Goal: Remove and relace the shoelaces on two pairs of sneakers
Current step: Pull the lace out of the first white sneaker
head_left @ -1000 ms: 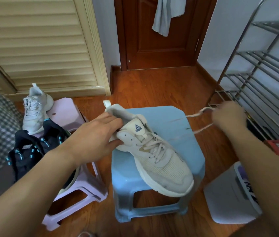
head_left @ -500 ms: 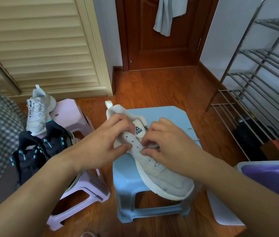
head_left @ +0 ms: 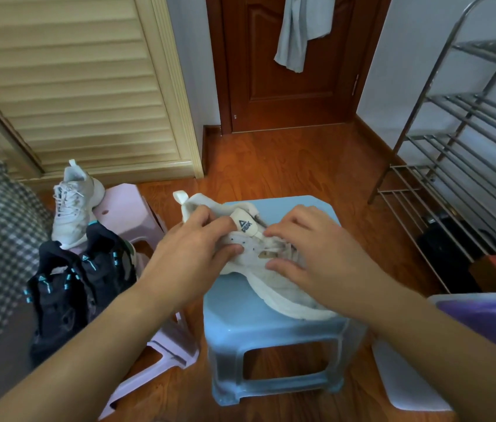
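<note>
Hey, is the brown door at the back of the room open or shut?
Shut. The brown door sits flush in its frame with no gap showing at either edge, and a grey cloth hangs against its upper part.

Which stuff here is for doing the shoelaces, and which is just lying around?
For the job: white sneaker on the blue stool, left hand, right hand, other white sneaker, black sneakers.

Just lying around: metal rack, hanging cloth, pink stool.

You are looking at a white sneaker [head_left: 271, 269] on a pale blue stool [head_left: 271, 324], black-and-teal sneakers [head_left: 79, 284], and a pink stool [head_left: 128, 208].
</note>
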Demonstrator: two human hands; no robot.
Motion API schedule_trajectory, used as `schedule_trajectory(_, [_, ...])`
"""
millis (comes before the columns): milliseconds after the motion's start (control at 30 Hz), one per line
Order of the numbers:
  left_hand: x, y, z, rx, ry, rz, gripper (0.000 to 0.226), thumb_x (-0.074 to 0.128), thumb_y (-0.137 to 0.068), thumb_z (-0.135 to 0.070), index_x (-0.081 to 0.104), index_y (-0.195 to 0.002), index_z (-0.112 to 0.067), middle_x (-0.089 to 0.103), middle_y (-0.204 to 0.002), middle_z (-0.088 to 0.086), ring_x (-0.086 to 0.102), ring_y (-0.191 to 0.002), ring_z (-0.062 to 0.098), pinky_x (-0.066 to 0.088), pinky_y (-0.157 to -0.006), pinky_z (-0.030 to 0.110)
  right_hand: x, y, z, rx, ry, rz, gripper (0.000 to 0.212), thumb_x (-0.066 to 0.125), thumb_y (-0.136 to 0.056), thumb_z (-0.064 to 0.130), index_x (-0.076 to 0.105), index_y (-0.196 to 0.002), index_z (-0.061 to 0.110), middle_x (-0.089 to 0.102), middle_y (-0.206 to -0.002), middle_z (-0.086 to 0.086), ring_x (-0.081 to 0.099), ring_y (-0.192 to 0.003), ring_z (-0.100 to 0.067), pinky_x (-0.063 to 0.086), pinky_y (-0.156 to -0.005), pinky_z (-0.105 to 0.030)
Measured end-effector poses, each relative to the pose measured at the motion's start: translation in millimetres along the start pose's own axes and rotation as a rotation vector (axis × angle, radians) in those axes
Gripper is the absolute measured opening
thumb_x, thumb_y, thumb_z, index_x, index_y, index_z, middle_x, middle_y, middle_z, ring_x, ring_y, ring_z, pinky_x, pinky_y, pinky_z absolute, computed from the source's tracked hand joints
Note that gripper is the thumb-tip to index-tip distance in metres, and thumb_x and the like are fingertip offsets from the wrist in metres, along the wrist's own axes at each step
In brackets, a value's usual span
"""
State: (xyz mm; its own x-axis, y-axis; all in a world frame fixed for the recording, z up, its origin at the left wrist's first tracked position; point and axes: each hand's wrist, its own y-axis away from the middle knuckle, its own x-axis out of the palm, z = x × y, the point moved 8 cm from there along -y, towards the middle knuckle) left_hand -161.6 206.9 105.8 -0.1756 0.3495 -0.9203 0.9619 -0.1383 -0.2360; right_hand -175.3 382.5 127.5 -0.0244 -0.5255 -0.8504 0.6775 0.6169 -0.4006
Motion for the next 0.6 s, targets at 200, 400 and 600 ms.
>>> schedule_trajectory(200, [4.4, 7.1, -26.1, -0.026, -0.114, -0.175, 0.020, 0.056, -0.096, -0.046, 0.056, -0.104, -0.027, 0.044, -0.094, -0.006, 0.053, -0.074, 0.022, 0.053, -0.066, 0.040, 16.8, -12.0, 19.0, -0.084, 0.309, -0.132, 0.021, 0.074, -0.082, 0.009, 0.055, -0.077, 0.016, 0.050, -0.076, -0.002, 0.026, -0.076, -0.017, 0.037, -0.061, -0.039])
schedule_trajectory(400, [-7.7, -0.3, 6.6, -0.174, -0.173, -0.180, 0.020, 0.054, -0.099, -0.044, 0.053, -0.106, -0.026, 0.043, -0.096, -0.003, 0.060, -0.076, 0.032, 0.056, -0.066, 0.043, -39.0, 6.3, -55.7, 0.022, 0.093, -0.040, 0.016, 0.079, -0.082, 0.012, 0.065, -0.075, 0.018, 0.052, -0.112, 0.000, 0.039, -0.109, -0.016, 0.043, -0.091, -0.043])
schedule_trajectory(600, [-10.0, 5.5, -16.2, -0.144, -0.252, -0.188, 0.024, 0.056, -0.097, -0.045, 0.055, -0.105, -0.023, 0.051, -0.098, -0.001, 0.062, -0.071, 0.032, 0.056, -0.065, 0.044, -32.1, -3.8, -23.1, 0.129, -0.003, -0.088, 0.034, 0.059, -0.085, 0.058, 0.066, -0.100, 0.027, 0.053, -0.104, 0.011, 0.045, -0.101, -0.010, 0.038, -0.089, -0.023])
